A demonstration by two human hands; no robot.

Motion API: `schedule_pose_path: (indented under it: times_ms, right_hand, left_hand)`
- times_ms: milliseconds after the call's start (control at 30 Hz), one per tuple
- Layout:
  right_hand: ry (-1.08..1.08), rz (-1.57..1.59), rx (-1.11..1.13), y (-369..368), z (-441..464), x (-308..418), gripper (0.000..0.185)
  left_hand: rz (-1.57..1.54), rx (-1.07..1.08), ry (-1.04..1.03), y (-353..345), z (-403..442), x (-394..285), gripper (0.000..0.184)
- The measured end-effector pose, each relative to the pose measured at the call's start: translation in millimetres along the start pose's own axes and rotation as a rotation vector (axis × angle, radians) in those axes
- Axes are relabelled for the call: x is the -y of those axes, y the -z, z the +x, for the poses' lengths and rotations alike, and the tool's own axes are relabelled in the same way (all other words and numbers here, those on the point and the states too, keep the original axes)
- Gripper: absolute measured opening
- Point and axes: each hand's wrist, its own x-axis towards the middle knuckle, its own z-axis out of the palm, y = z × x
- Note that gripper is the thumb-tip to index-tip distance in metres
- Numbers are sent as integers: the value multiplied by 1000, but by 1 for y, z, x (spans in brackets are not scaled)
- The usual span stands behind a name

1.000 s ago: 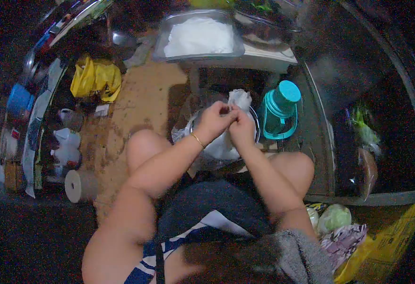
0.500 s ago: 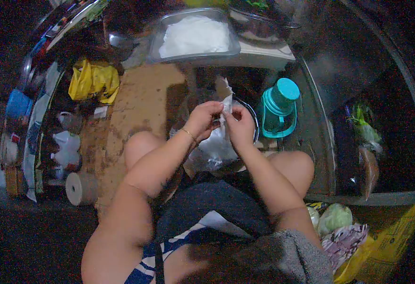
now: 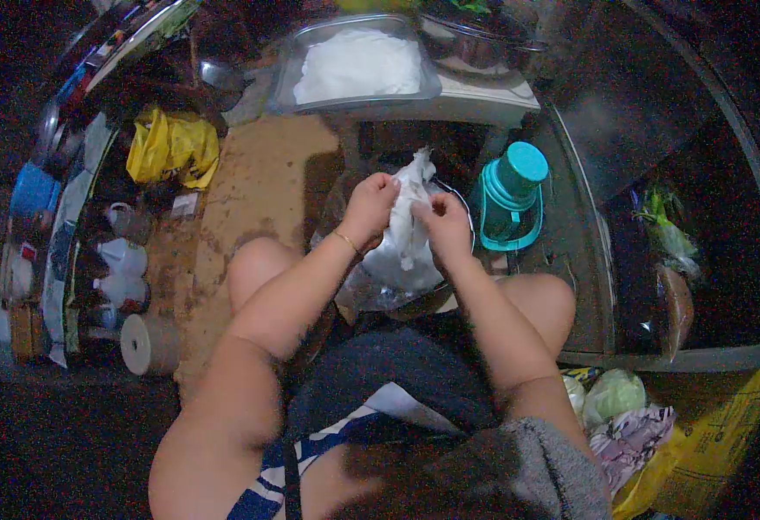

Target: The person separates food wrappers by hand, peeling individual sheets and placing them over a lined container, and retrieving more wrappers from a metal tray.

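Observation:
A limp white piece with ragged edges (image 3: 412, 221), like a thin wet sheet whose kind I cannot make out, hangs between my hands. My left hand (image 3: 370, 211) is closed on its left edge, fingertips near the top. On the other side my right hand (image 3: 448, 230) pinches its right edge between thumb and finger. Beneath both hands, between my knees, is a round container with a pale rim (image 3: 468, 208). Clear plastic (image 3: 380, 290) lies in or over it; its contents are partly hidden by my hands.
Ahead stands a clear tray (image 3: 285, 94) heaped with white material (image 3: 358, 65). A turquoise vessel (image 3: 523, 173) is at the right. Cardboard (image 3: 254, 182), a yellow bag (image 3: 172, 152), white jugs (image 3: 123, 258) and a roll (image 3: 148, 345) lie left. Cabbage (image 3: 614, 399) sits at lower right.
The white piece, bunched and narrow before, is now spread wider and hangs lower. My hands have moved slightly apart, the left one up and the right one a little to the right.

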Motion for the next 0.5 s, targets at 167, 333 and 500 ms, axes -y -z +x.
schedule_pose_path:
  times_ms: [167,333,500]
  right_hand:
    - [-7,-177,125,-5,-5,0,32]
    - [-65,-146,120,4,-2,11,26]
    - [-153,367,130,-4,20,-44,26]
  left_hand:
    - [147,-72,-32,8,9,8,16]
    - [-148,135,94,7,4,-4,25]
    - [486,164,-234,-10,-16,9,35]
